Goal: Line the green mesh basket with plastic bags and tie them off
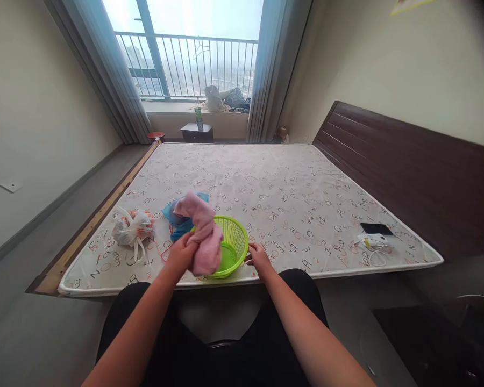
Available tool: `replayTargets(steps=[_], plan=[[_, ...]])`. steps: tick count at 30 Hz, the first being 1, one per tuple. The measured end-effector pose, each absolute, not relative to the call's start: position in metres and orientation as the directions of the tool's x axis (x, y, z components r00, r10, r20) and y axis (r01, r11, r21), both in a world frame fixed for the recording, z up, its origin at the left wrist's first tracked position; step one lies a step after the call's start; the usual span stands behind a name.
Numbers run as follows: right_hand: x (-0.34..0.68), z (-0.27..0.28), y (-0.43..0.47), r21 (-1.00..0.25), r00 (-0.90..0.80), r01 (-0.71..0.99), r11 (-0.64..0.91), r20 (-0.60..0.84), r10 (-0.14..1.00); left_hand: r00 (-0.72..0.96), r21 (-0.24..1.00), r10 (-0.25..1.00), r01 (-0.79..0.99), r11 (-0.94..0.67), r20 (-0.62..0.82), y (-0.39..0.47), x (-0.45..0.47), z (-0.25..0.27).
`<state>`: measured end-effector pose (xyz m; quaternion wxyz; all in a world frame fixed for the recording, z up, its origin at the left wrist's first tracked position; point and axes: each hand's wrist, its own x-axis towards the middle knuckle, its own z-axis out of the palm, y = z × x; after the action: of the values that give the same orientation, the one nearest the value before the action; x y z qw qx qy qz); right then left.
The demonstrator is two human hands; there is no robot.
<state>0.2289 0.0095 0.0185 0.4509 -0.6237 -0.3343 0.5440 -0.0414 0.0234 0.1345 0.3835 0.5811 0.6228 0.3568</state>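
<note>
A bunched pink cloth (pixel 204 226), soft like a towel, hangs from my left hand (pixel 182 253), whose fingers are closed round its lower middle. It hides part of a bright green plastic basket (pixel 239 236) with slotted sides, standing at the near edge of the mattress. My right hand (pixel 258 259) has its fingers curled at the basket's right rim, gripping it. The basket's visible floor is bare. Just behind the cloth lies a blue plastic bag (pixel 181 228), partly covered.
A knotted white plastic bag (pixel 133 228) with orange-red contents sits left on the letter-print mattress (pixel 262 177). To the right lie a black phone (pixel 376 229) and a white device with a cable (pixel 374 243). A dark headboard (pixel 407 161) borders the right side.
</note>
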Motion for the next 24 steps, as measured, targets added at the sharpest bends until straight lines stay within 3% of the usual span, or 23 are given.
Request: replayTargets(steps=[2, 5, 9, 13, 17, 19, 21, 23, 24], plan=[[0.229, 0.020, 0.006, -0.971, 0.307, 0.082, -0.223, -0.188, 0.933, 0.169, 0.757, 0.982, 0.652, -0.048, -0.083, 0.009, -0.021, 0.109], [0.227, 0.023, -0.001, -0.929, 0.385, 0.370, 0.009, 0.162, 0.908, 0.398, 0.630, 0.903, 0.746, -0.214, -0.164, -0.004, -0.004, 0.081], [0.220, 0.031, -0.009, -0.706, 0.131, 0.651, 0.279, 0.466, 0.875, 0.500, 0.652, 0.840, 0.712, -0.262, -0.208, -0.001, -0.001, 0.068], [0.213, 0.037, -0.013, -0.608, -0.173, 0.697, 0.381, 0.374, 0.911, 0.367, 0.785, 0.928, 0.555, -0.276, 0.067, 0.011, -0.020, 0.068], [0.219, 0.037, -0.009, -0.612, -0.128, 0.747, 0.261, 0.253, 0.959, -0.012, 0.811, 0.953, 0.529, -0.250, 0.301, 0.028, -0.053, 0.059], [0.225, 0.039, -0.007, -0.579, -0.089, 0.787, 0.213, 0.236, 0.968, -0.130, 0.872, 0.962, 0.465, -0.154, 0.240, 0.037, -0.063, 0.050], [0.228, 0.042, -0.007, -0.522, -0.144, 0.821, 0.232, 0.202, 0.969, -0.156, 0.949, 0.987, 0.313, 0.022, 0.028, 0.045, -0.065, 0.041], [0.229, 0.044, -0.014, -0.470, -0.271, 0.834, 0.289, 0.108, 0.956, -0.019, 0.971, 0.990, 0.191, 0.142, -0.141, 0.049, -0.059, 0.035], [0.229, 0.044, -0.019, -0.458, -0.307, 0.840, 0.290, 0.038, 0.951, 0.087, 0.975, 0.984, 0.175, 0.139, -0.156, 0.049, -0.055, 0.035]])
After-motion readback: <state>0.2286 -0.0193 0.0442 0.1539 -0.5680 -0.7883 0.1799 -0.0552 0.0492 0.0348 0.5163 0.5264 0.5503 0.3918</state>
